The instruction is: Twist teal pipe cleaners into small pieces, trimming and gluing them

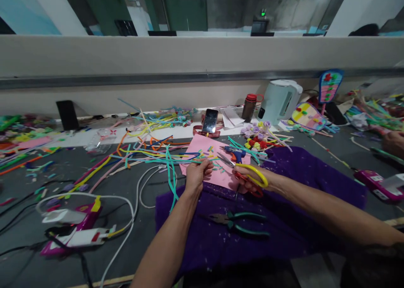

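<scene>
My right hand [252,179] grips scissors [244,172] with yellow and red handles, blades pointing left toward my left hand. My left hand [196,174] pinches a thin teal pipe cleaner [170,170] that trails off to the left, just beside the blade tips. Both hands hover over a pink sheet [210,157] dotted with short coloured snippets. Under my forearms lies a purple cloth [284,220], and on it rest green-handled pliers [238,221].
Several coloured pipe cleaners [142,149] sprawl across the grey table. A blue glue gun [235,152], a phone [210,121], a bottle [249,107] and a white kettle [279,100] stand behind. White cables and pink glue guns [75,231] lie left. Another person's hand [393,142] shows at right.
</scene>
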The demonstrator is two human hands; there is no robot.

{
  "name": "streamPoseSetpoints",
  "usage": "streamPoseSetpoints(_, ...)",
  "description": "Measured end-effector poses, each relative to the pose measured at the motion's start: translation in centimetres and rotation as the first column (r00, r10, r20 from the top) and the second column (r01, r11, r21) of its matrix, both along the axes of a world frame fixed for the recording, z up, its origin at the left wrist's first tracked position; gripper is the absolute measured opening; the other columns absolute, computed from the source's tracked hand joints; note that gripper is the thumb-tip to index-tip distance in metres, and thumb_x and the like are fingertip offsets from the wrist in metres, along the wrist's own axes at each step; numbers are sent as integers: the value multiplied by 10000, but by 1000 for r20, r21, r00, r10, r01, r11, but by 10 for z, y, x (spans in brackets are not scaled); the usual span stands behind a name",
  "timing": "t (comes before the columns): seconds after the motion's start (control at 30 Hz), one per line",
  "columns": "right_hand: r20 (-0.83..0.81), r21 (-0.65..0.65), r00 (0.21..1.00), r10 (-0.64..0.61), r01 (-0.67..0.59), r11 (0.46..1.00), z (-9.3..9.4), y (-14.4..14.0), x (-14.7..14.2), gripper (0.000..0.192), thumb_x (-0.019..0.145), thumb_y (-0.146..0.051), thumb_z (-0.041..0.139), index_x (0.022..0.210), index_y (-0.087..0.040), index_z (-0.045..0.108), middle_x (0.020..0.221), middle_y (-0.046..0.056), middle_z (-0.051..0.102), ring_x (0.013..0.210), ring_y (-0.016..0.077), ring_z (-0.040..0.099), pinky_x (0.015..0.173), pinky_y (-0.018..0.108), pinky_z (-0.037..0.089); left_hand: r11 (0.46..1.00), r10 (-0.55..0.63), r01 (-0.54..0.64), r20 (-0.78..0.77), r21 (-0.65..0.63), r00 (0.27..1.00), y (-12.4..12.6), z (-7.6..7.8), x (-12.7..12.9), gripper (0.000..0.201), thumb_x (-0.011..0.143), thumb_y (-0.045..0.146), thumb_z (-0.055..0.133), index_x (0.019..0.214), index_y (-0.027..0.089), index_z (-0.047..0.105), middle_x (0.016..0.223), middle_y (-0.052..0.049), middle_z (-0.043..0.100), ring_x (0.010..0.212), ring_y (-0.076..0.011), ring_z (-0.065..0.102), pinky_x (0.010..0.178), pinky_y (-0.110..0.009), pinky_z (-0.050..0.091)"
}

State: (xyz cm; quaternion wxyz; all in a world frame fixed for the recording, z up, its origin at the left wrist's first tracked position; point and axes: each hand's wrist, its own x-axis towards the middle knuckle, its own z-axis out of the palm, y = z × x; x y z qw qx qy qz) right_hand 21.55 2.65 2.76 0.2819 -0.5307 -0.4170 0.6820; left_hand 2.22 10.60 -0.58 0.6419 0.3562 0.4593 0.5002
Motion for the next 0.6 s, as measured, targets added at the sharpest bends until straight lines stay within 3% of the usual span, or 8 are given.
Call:
streamPoseSetpoints(0.1, 21, 14, 999, 28, -28, 999, 4, -10, -4, 423, 735, -598, 480, 769, -176, 478, 586, -32, 517, 386, 59, 465, 327, 177, 426, 1000, -19, 19, 29, -11, 999, -2, 1, 2, 281, 581, 263, 715, 784, 116, 586, 688, -62, 667, 578, -135, 636, 454, -177, 489)
streamPoseSetpoints(0.27, 51, 53, 998, 43, -46, 998, 3, -10, -15, 393, 733, -592, 492, 844, -216, 457, 638, -37, 528, 407, 61, 465, 331, 182, 445, 999, -44, 45, 42, -21, 998, -6, 1, 8, 256, 578, 232, 716, 752, 113, 571, 652, -52, 659, 588, -142, 639, 475, -184, 494)
streamPoseSetpoints(0.43, 35, 76, 999, 39, -41, 996, -4, -4, -20, 383, 743, -584, 483, 848, -218, 448, 615, -42, 514, 367, 49, 420, 296, 163, 407, 997, -65, 65, -22, -35, 998, -8, 2, 11, 234, 607, 252, 697, 747, 100, 588, 644, -55, 662, 527, -114, 617, 459, -175, 484)
streamPoseSetpoints(0.6, -45, 10, 999, 7, -6, 1000, -6, -2, -16, 342, 755, -541, 499, 785, -208, 428, 564, -62, 460, 311, 22, 334, 243, 116, 273, 990, -132, 129, -61, -49, 989, -4, -1, 6, 284, 614, 324, 692, 750, 86, 616, 676, -76, 668, 480, -105, 598, 398, -168, 452)
